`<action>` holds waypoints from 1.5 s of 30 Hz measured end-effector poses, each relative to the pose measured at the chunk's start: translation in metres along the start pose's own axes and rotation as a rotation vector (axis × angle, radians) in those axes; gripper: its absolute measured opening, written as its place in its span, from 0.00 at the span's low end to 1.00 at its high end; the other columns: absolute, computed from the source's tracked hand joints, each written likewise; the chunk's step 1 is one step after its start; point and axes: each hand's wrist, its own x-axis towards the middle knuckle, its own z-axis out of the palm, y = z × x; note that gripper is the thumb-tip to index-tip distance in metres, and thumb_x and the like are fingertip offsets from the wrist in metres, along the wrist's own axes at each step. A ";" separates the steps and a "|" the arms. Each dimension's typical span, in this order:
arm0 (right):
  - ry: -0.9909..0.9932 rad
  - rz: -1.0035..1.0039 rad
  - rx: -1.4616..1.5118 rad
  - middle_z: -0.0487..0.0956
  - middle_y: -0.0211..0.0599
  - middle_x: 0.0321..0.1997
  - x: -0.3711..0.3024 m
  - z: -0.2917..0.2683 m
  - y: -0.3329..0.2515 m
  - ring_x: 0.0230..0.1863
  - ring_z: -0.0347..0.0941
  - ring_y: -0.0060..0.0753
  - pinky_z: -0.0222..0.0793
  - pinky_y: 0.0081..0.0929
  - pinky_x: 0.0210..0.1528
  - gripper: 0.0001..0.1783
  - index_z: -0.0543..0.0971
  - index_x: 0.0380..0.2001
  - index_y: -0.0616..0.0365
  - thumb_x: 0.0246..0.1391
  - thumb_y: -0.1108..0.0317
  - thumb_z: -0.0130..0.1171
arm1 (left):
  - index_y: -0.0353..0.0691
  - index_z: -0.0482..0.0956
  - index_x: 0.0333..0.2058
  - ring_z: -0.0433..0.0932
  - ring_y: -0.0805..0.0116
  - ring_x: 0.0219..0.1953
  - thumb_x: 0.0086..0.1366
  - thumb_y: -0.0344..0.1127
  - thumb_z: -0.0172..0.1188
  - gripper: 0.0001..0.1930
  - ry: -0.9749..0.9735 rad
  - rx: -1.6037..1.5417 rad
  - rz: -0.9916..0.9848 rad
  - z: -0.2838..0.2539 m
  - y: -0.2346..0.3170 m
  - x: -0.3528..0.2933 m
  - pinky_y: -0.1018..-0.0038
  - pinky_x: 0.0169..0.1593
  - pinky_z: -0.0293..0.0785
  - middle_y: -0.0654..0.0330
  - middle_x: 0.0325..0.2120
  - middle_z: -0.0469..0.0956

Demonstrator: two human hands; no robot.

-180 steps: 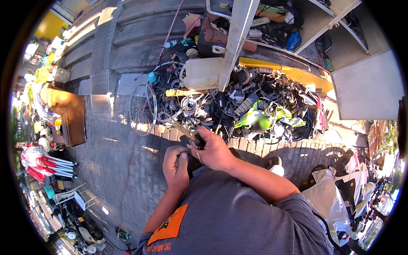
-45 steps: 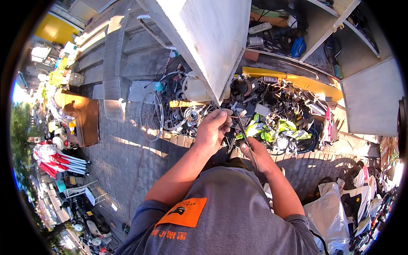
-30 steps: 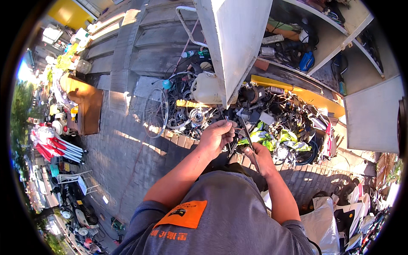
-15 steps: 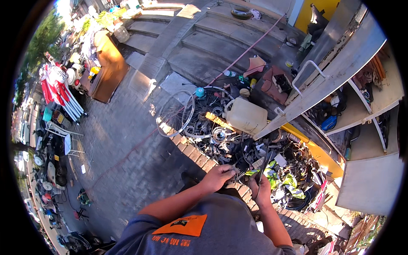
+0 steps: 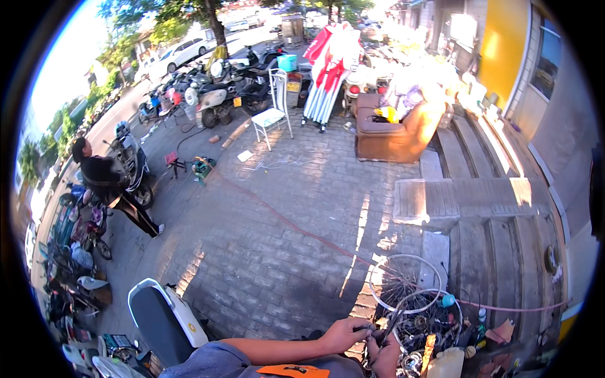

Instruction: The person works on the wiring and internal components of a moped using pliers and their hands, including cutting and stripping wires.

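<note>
My left hand (image 5: 345, 334) is closed with its fingertips pinched together; whatever small thing they hold I cannot make out. Right beside it, almost touching, my right hand (image 5: 384, 355) is wrapped round a long dark hand tool (image 5: 396, 319) that points up and away from me. Its exact kind is unclear at this angle. Both hands are low in the picture, in front of my body. Beyond them lies a heap of metal parts (image 5: 413, 337), with spoked wheels (image 5: 404, 285) on its far side. A cream plastic jug (image 5: 446, 364) sits at the heap's right.
A scooter with a dark seat (image 5: 156, 315) stands close on my left. A red hose (image 5: 296, 228) crosses the paving toward concrete steps (image 5: 482, 258) on the right. Farther off are a brown armchair (image 5: 394, 138), a white chair (image 5: 271, 117), parked scooters and a person (image 5: 104, 176).
My view has swung left and up, bringing the street, scooters and person into sight. The open cabinet has left the picture. My hands have come closer together; the right still grips the dark tool.
</note>
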 end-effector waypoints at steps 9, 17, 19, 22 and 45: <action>-0.622 -0.017 0.148 0.86 0.35 0.36 0.185 0.162 -0.065 0.38 0.79 0.26 0.75 0.29 0.45 0.11 0.84 0.43 0.60 0.63 0.66 0.69 | 0.37 0.86 0.54 0.86 0.62 0.43 0.75 0.38 0.64 0.15 0.586 0.032 0.004 -0.186 -0.005 0.022 0.67 0.49 0.81 0.56 0.40 0.86; -0.894 -0.095 0.102 0.78 0.24 0.31 0.368 0.292 -0.164 0.32 0.71 0.16 0.67 0.22 0.36 0.04 0.81 0.39 0.59 0.64 0.72 0.66 | 0.35 0.83 0.52 0.74 0.77 0.29 0.77 0.32 0.57 0.12 0.860 -0.863 -0.224 -0.344 -0.036 0.097 0.75 0.36 0.73 0.67 0.28 0.78; -0.934 -0.116 0.123 0.77 0.23 0.30 0.412 0.326 -0.194 0.30 0.69 0.15 0.65 0.22 0.33 0.05 0.80 0.38 0.59 0.64 0.71 0.66 | 0.35 0.81 0.51 0.75 0.73 0.29 0.77 0.32 0.55 0.11 0.957 -1.173 -0.200 -0.387 -0.021 0.110 0.74 0.36 0.74 0.66 0.27 0.76; -1.046 -0.100 0.097 0.77 0.22 0.28 0.478 0.387 -0.224 0.29 0.70 0.15 0.66 0.22 0.32 0.06 0.81 0.39 0.59 0.64 0.71 0.69 | 0.33 0.79 0.50 0.76 0.68 0.33 0.76 0.29 0.52 0.10 0.930 -1.309 -0.023 -0.443 0.002 0.113 0.71 0.41 0.76 0.61 0.32 0.76; -1.632 -0.034 -0.043 0.80 0.23 0.32 0.587 1.108 -0.585 0.33 0.72 0.15 0.69 0.22 0.36 0.06 0.80 0.40 0.57 0.67 0.70 0.69 | 0.43 0.76 0.41 0.62 0.82 0.20 0.78 0.32 0.59 0.03 1.352 -1.435 0.180 -1.156 -0.058 0.090 0.78 0.22 0.56 0.70 0.24 0.71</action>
